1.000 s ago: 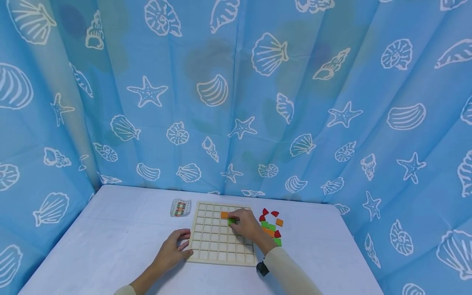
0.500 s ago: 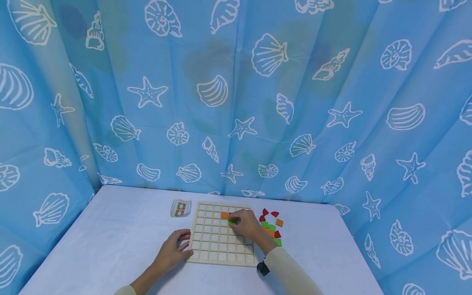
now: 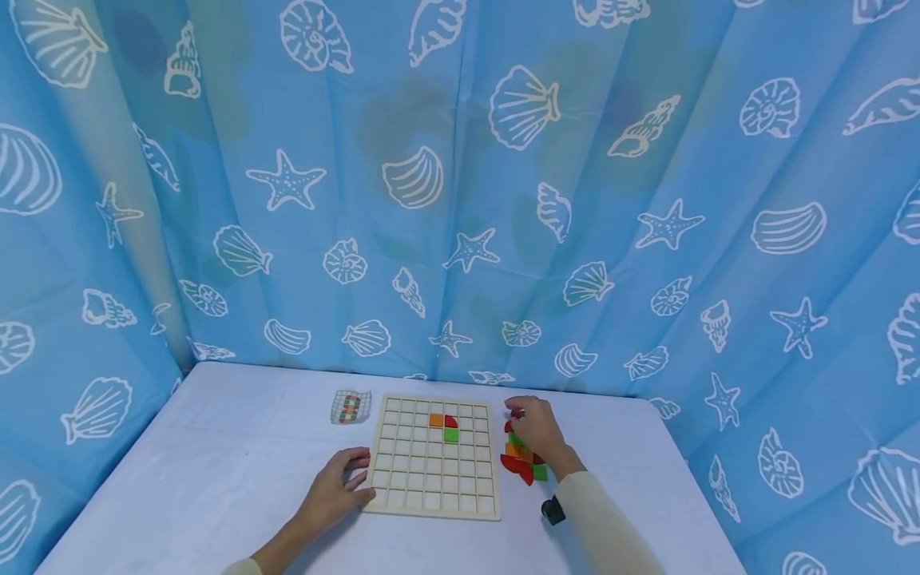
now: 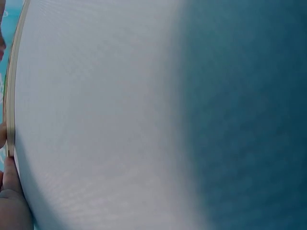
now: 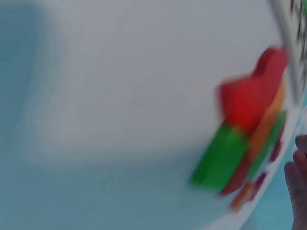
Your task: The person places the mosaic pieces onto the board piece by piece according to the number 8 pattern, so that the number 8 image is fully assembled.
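Observation:
A pale wooden grid board (image 3: 430,487) lies on the white table. Three pieces sit in its upper cells: an orange square (image 3: 436,420), a red quarter-circle (image 3: 450,421) and a green square (image 3: 451,435) below the red one. My left hand (image 3: 332,489) rests at the board's left edge, thumb touching near its lower corner. Over the far end of the loose pieces right of the board is my right hand (image 3: 539,430), its fingertips down by a red piece; whether they grip it is unclear. In the right wrist view that hand's fingers (image 5: 298,179) show only at the border.
Loose pieces lie right of the board, among them red quarter-circles (image 3: 512,463), an orange square (image 3: 512,450) and a green square (image 3: 540,473). Behind the left hand lies a small card (image 3: 350,407) with a coloured grid pattern. A blue shell-print curtain (image 3: 460,303) surrounds the table.
My right hand has left the board and moved right to the loose pieces. The red quarter-circle and green square on the board are now uncovered. The left hand stays put.

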Demonstrator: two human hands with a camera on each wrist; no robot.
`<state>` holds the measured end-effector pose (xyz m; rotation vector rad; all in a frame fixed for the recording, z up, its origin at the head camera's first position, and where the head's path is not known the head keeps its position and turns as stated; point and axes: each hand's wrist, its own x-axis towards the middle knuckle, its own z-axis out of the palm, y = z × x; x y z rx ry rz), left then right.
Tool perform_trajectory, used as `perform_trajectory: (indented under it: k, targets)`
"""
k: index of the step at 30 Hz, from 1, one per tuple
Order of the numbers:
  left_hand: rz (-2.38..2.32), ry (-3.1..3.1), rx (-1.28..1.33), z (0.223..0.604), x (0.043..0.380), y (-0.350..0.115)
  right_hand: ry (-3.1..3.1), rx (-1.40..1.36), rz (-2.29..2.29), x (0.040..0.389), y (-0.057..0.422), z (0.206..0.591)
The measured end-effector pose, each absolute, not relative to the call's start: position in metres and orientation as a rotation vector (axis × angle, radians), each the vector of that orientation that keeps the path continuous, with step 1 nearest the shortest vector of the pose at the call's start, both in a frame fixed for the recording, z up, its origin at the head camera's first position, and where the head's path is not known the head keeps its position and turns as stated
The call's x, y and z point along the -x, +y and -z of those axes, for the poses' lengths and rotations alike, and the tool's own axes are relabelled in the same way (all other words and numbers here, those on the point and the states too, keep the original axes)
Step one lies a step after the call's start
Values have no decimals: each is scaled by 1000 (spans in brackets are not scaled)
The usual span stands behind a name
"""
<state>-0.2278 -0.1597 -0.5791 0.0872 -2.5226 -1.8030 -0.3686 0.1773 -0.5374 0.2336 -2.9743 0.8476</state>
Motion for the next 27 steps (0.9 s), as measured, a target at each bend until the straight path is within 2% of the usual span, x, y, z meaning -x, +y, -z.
perform_trajectory:
  k: [11, 27]
  targets:
    - [1794, -2537, -96, 575, 229, -160, -2949, -159, -760, 375, 213, 548]
    - [1857, -2499, -82, 579, 227, -160, -2967, -60, -719, 374, 213, 561]
